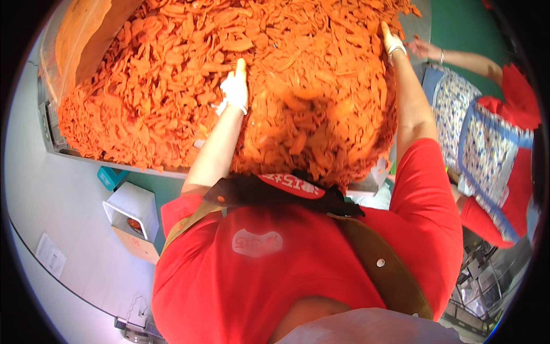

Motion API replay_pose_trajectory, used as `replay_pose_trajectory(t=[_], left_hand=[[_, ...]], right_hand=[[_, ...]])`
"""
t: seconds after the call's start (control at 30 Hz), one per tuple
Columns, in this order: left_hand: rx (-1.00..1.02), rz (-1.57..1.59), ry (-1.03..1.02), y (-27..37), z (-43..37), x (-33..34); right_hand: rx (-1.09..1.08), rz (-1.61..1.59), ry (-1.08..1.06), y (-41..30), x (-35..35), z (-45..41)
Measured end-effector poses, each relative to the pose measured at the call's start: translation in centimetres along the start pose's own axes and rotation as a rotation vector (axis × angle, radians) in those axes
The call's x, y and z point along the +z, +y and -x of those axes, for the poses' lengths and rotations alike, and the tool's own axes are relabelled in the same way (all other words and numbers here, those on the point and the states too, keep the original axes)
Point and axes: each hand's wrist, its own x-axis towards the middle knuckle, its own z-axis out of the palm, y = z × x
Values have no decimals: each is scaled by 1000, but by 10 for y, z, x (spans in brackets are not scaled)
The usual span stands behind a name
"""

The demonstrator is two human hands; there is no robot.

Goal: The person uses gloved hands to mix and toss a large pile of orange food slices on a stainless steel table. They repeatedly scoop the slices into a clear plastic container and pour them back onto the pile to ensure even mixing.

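A deep heap of orange-red, seasoned-looking food strips [184, 103] spreads before me over a metal-edged table [172, 173]. My left hand [234, 88], in a thin white glove, rests in the strips left of centre. One finger or thumb points away from me; the other fingers are hard to make out. At the heap's right edge is my right hand [392, 43], also gloved, its fingers partly hidden against the strips. Between my forearms the strips form a mound, and some near my chest look blurred. Whether either hand grips any strips is unclear.
A co-worker's bare hand [423, 49] is close beside my right hand, below a patterned apron [451, 99]. Clear plastic sheeting [64, 56] stands at the far left. Below the table edge are a white bin [137, 202], a cardboard flap [135, 245] and a teal container [111, 177].
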Motion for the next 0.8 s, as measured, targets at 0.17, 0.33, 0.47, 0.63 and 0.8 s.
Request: replay_pose_trajectory(t=[0.17, 0.33, 0.47, 0.63, 0.8], left_hand=[[-238, -52, -15, 51, 6, 61], [-385, 321, -422, 78, -1, 89], [-339, 724, -836, 96, 35, 68], [669, -355, -799, 123, 105, 43], [1026, -283, -701, 125, 199, 39]], right_hand=[[-70, 56, -273, -77, 43, 73], [-472, 44, -600, -73, 68, 114], [-435, -344, -733, -73, 33, 156], [-444, -267, -584, -45, -58, 218], [-772, -209, -499, 16, -115, 292]])
